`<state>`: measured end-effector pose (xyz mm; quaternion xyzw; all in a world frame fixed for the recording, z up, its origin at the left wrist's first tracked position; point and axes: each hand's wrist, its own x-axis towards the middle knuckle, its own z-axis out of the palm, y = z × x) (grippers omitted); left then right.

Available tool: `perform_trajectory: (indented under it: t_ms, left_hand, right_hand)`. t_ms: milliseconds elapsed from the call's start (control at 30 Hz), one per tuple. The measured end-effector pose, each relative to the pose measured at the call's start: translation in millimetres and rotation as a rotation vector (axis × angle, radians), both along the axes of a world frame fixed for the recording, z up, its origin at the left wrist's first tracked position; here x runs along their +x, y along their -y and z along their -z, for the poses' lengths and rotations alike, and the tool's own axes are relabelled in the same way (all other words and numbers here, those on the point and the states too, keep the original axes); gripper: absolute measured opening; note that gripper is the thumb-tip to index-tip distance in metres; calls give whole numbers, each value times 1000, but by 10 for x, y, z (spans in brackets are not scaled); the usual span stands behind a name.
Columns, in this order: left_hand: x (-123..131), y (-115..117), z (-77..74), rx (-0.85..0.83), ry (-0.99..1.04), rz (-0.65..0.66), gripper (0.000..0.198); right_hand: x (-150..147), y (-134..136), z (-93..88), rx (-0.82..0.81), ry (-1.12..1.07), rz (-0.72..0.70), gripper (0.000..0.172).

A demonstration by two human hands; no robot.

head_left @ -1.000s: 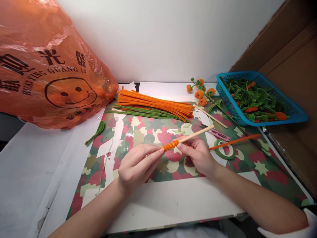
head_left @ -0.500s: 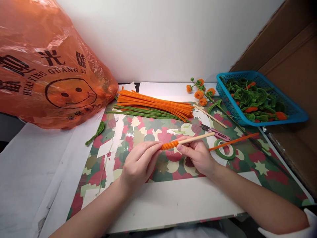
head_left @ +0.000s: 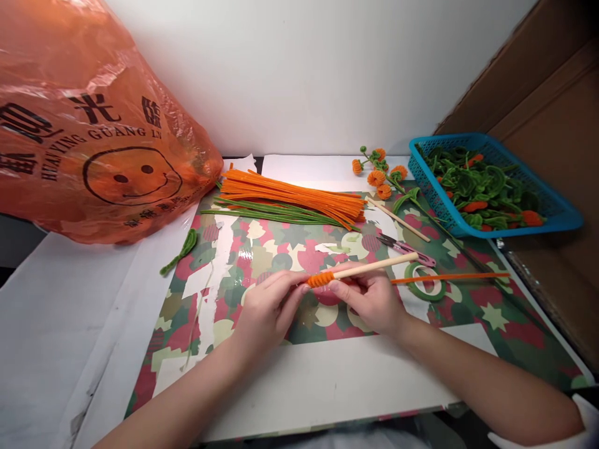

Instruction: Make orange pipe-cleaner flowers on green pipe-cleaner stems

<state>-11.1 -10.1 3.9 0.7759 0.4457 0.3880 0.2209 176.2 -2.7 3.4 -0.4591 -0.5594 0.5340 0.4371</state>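
Observation:
An orange pipe cleaner (head_left: 321,279) is coiled round the left part of a pale wooden stick (head_left: 377,265). My left hand (head_left: 271,304) is closed, its thumb and fingers pinching the coil's left end. Beside the coil's right end, my right hand (head_left: 372,300) is closed, with the thumb in front and the fingers behind the stick. The pipe cleaner's loose tail sticks out rightward from behind my right hand, passing over a roll of green tape (head_left: 425,282). Both hands are above the patterned mat (head_left: 322,318); my fingers partly hide the stick.
Orange pipe cleaners (head_left: 290,193) lie in a bundle beside green ones (head_left: 281,212). Pink-handled snips (head_left: 412,251) and another stick (head_left: 397,219) lie to the right. A blue basket (head_left: 496,232), fuzzy orange flowers (head_left: 377,179), a green leaf piece (head_left: 180,251) and an orange plastic bag (head_left: 107,137) surround them.
The stick has shifted slightly right and its right end tilts a little less steeply. The coil looks more tightly packed. The pipe cleaner's tail has swung down to nearly level.

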Motion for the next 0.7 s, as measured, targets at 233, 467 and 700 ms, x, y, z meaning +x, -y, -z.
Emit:
perform_trajectory:
  t_ms: [233,467,700]
  left_hand:
    - [31,6,-76,-537,238,107,19]
    - [18,-20,-89,-1076,589,210,18]
    - [-12,-43,-73,-1475,868,326,18]
  right_hand:
    - [24,10,-1,110,145,-21,17]
    - [70,2,-38,-54,7,-89,21]
    - [108,-16,-38,-51,-124,-244,21]
